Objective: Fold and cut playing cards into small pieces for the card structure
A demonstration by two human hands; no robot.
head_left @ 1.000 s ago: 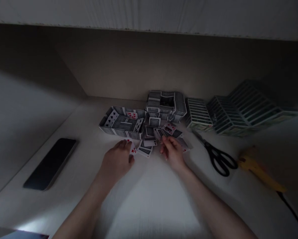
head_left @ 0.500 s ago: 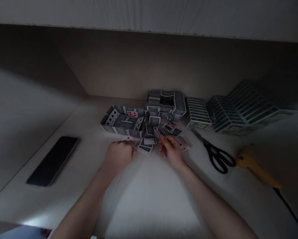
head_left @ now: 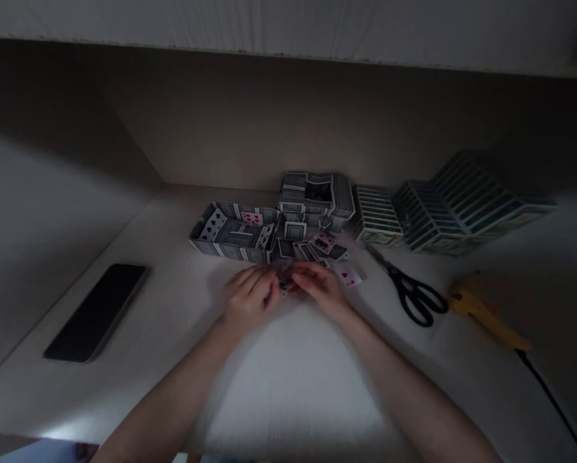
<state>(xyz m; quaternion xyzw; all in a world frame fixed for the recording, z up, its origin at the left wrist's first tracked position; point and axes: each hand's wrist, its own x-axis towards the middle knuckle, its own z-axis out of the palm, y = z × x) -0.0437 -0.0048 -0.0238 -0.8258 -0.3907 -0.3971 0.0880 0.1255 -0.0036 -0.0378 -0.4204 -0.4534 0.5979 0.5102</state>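
Playing cards (head_left: 285,278) are now pinched between the left hand (head_left: 248,299) and right hand (head_left: 321,289), which have closed in from their earlier spread, just in front of the card-built enclosure (head_left: 235,239). A loose heart card (head_left: 347,276) lies beside the right hand.

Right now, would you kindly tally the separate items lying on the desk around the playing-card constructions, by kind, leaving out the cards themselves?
Smartphone: 1
Black-handled scissors: 1
Yellow corded tool: 1
Total: 3
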